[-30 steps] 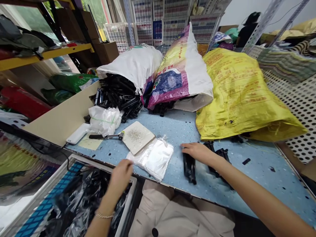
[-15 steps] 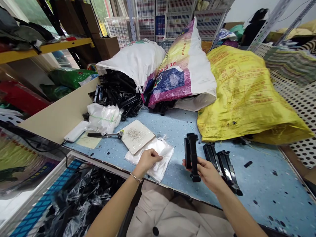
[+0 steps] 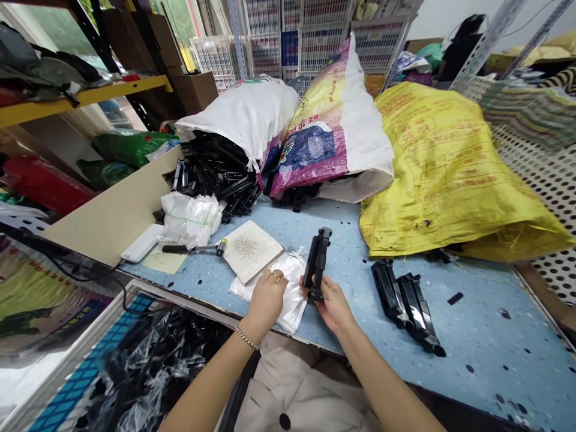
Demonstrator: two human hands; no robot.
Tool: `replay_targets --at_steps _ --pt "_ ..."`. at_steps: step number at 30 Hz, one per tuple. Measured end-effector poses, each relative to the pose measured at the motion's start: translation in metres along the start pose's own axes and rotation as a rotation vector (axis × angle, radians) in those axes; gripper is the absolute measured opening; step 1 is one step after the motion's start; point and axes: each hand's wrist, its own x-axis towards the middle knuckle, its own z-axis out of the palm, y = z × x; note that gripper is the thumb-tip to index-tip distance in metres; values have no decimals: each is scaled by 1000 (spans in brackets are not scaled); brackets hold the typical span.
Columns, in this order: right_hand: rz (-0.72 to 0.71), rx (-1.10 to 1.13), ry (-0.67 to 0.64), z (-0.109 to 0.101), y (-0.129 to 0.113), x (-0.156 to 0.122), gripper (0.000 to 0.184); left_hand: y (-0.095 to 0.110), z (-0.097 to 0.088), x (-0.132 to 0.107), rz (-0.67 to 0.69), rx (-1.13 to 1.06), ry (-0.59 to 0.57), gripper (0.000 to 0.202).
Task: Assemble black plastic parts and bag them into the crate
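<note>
pale wall [image 3: 435, 17], bright window [image 3: 49, 18] at left, yellow-edged shelf [image 3: 121, 91], speckled blue tabletop [image 3: 344, 231]

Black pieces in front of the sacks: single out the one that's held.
The held piece is the one in the person's right hand; the black pieces to its right lie on the blue tabletop, untouched by either hand.

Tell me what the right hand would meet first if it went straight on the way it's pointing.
Most likely the white plastic bags, just left of the black part that the right hand holds; height is hard to judge, so it might pass above them.
</note>
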Motion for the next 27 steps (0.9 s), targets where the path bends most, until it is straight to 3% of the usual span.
replay_targets --at_steps 3,7,10,12,14,18,19,21,23,24,25,27 --pt "104 -19 -95 -16 -6 -28 34 2 -7 0 148 228 -18 45" --pt "490 73 -274 -48 -5 -63 31 3 -10 2 163 152 -42 61" --pt "682 208 -331 -56 10 -63 30 8 -15 -4 151 94 -59 69" --pt "685 220 -349 -50 20 -53 31 17 -18 -13 173 96 -87 73" --pt "541 100 -285 -37 28 -43 30 30 -18 -27 226 99 -150 74" --pt "97 -318 -71 -9 33 -41 18 56 -8 -52 320 55 -304 77" --pt "22 -410 -76 -6 31 -45 15 62 -8 -58 314 33 -316 76" --pt "-44 -588 -209 -5 19 -56 20 69 -18 -69 247 -16 -293 67" --pt "-94 -813 -365 -16 -5 -64 29 67 -44 -84 120 -45 -269 54" --pt "-135 -928 -381 -26 -21 -64 31 60 -62 -93 42 -36 -267 50" --pt "-197 -1057 -343 -39 -38 -61 31 50 -83 -104 -42 -9 -269 47" --pt "-426 -1365 -83 -67 -75 -47 35 16 -124 -126 -191 91 -295 46"
